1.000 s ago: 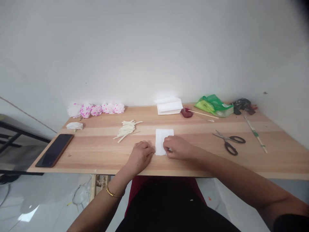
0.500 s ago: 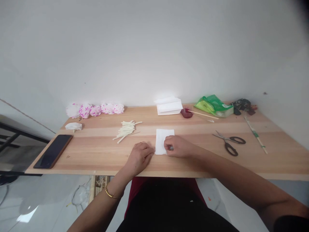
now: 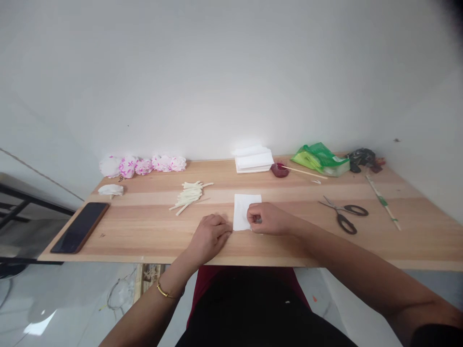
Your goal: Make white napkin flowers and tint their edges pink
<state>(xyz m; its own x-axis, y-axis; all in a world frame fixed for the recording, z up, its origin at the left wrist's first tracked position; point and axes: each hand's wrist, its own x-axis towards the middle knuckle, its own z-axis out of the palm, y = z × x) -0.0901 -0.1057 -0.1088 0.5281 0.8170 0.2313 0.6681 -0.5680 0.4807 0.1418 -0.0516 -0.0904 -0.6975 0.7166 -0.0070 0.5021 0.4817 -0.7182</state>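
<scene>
A rectangular sheet of white tissue paper (image 3: 240, 210) lies flat on the wooden table in front of me. My left hand (image 3: 211, 236) rests on the wood with its fingers curled together, the fingertips at the paper's lower left corner. Whether they pinch that corner is hidden. Over the paper's right part is my right hand (image 3: 271, 219), thumb and fingers closed in a pinch. Anything between them is too small or covered to make out.
Pale short strips (image 3: 190, 193), a phone (image 3: 79, 226) and a white bundle (image 3: 111, 189) lie left. Behind stand pink-white paper puffs (image 3: 142, 165), a paper stack (image 3: 253, 160), a dark red dish (image 3: 279, 169) with a stick and a green bag (image 3: 320, 159). Scissors (image 3: 342, 214) lie right.
Both hands stay almost in place. The right hand has shifted very slightly over the paper; nothing else on the table has moved.
</scene>
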